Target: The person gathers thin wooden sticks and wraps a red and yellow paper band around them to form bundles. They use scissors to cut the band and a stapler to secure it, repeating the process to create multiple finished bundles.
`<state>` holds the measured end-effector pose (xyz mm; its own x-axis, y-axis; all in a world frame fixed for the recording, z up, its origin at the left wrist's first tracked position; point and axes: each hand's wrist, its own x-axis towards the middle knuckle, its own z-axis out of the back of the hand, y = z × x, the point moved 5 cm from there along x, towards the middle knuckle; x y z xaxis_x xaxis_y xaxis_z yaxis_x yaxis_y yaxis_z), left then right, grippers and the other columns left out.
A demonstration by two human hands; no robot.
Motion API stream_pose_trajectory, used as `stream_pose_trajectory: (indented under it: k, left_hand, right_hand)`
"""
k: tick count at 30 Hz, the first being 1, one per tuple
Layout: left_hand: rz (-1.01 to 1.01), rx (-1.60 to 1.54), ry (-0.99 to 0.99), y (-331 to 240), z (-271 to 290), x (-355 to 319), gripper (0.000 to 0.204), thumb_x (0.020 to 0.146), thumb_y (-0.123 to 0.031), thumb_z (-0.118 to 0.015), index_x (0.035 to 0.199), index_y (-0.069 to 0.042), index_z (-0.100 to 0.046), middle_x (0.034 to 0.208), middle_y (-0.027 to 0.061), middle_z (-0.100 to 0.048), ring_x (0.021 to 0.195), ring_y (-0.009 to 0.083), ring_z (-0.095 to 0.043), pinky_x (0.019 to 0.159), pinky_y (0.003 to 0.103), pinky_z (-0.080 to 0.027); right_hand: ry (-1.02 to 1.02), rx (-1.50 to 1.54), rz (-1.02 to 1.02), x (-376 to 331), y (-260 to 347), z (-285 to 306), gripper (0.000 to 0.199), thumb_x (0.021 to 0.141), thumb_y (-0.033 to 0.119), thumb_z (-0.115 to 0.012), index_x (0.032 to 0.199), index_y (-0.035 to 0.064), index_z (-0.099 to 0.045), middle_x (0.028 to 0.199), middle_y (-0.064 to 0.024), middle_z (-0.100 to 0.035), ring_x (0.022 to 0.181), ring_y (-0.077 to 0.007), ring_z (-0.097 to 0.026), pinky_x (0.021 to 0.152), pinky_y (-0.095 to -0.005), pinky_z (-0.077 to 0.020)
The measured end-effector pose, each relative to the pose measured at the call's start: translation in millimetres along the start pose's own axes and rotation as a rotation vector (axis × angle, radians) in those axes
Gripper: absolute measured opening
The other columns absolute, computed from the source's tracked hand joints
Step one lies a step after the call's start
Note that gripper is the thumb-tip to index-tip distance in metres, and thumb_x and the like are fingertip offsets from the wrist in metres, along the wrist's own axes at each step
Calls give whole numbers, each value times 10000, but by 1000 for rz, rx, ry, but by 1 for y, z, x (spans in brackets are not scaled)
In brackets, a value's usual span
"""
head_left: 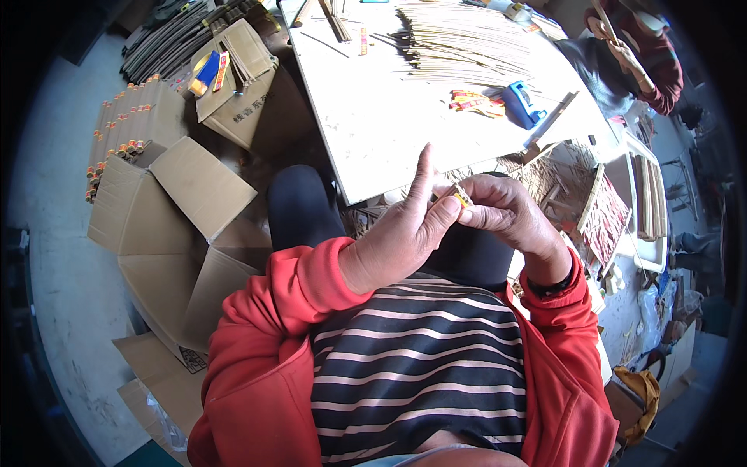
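Note:
Above my lap, at the near edge of the white table (pixel 350 156), both hands meet on a small bundle of incense sticks (pixel 462 198) with a yellow label band, seen nearly end-on. My left hand (pixel 416 210) presses its thumb against the band, and its index finger points up. Fingers and thumb of my right hand (pixel 506 206) pinch the same bundle from the other side. Most of the bundle is hidden by my hands. On the table beyond lie loose thin brown sticks (pixel 467 43), red and yellow label strips (pixel 476 103) and a blue tape dispenser (pixel 524 104).
Open cardboard boxes (pixel 159 226) stand at my left, near stacked labelled bundles (pixel 128 117). Another box (pixel 237 101) carries a blue item and a label strip. A wooden strip (pixel 552 121) lies at the table's right edge. Another person (pixel 630 54) sits at the far right, holding sticks.

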<state>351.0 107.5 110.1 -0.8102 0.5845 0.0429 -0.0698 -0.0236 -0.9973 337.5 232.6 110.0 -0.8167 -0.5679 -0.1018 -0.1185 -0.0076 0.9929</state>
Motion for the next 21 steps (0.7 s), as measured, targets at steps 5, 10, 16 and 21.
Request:
stream_pose_trajectory:
  k: [5, 10, 16, 21]
  left_hand:
    - [47, -120, 49, 3, -4, 2, 716, 902, -270, -388, 1294, 25, 134, 849, 121, -498, 635, 102, -486, 571, 210, -427]
    - [128, -260, 100, 15, -8, 4, 777, 879, -326, -434, 1300, 8, 127, 626, 30, -434, 486, 56, -401, 398, 181, -345]
    - [211, -282, 160, 19, -9, 3, 779, 861, -370, -452, 1308, 7, 61, 658, 29, -424, 499, 44, -390, 394, 157, -337]
    - [244, -281, 159, 22, -9, 1, 783, 857, -372, -459, 1314, 2, 54, 723, 45, -432, 534, 44, -397, 409, 152, -344]
  right_hand:
    - [115, -21, 17, -3, 2, 4, 251, 786, 134, -607, 979, -12, -541, 822, -8, -572, 753, -71, -502, 685, -213, -415]
    - [136, -150, -19, -4, 4, 11, 263, 744, 114, -658, 959, 3, -554, 774, 14, -564, 702, -48, -491, 618, -190, -406]
    - [128, -115, 2, -4, 10, 12, 228, 763, 152, -642, 930, 7, -586, 760, -5, -563, 705, -72, -505, 638, -216, -415]
    - [134, -198, 46, -2, 14, 11, 188, 788, 176, -610, 876, 10, -611, 805, -41, -564, 762, -115, -524, 685, -246, -422]
